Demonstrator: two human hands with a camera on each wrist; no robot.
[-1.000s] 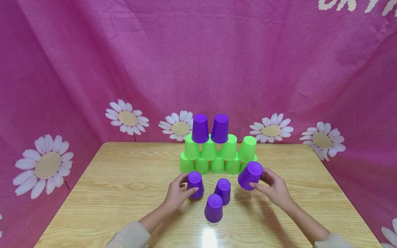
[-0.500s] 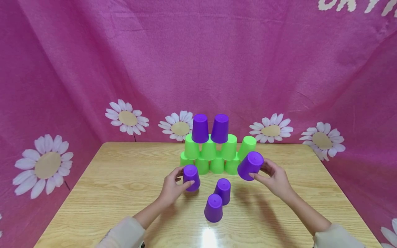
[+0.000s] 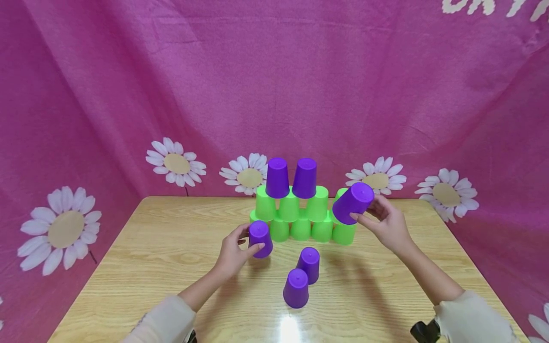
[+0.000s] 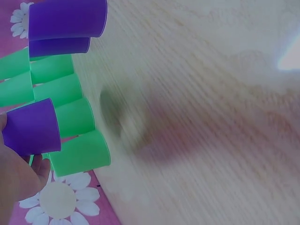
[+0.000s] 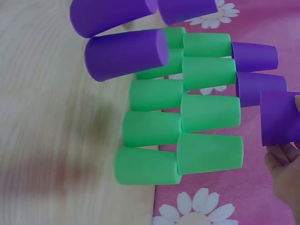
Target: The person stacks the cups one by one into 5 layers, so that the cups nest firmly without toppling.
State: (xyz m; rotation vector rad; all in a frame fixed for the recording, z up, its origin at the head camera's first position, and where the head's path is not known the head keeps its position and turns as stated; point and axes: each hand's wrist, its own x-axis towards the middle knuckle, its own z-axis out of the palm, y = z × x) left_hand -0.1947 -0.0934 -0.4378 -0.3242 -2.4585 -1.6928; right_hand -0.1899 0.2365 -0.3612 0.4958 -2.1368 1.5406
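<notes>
My left hand (image 3: pixel 233 252) grips an upside-down purple cup (image 3: pixel 260 239), fingers behind it and thumb in front, left of the stack's front. In the left wrist view the same purple cup (image 4: pixel 33 126) overlaps the green cups. Higher up, my right hand (image 3: pixel 391 225) holds another purple cup (image 3: pixel 353 204), tilted, in front of the stack's right end. The right wrist view has this cup (image 5: pixel 280 117) beside the second row. Green cups (image 3: pixel 301 227) form two rows, all mouth down. Two purple cups (image 3: pixel 304 178) stand on the second row's left part.
Two more upside-down purple cups, a nearer one (image 3: pixel 296 288) and a farther one (image 3: pixel 310 265), stand between my hands on the wooden table (image 3: pixel 171 247). Behind the table hangs a pink cloth (image 3: pixel 274 85) with white daisies.
My right hand has risen with its purple cup, toward the height of the second row. The left hand has moved left and away from me, carrying its cup. The stack looks the same.
</notes>
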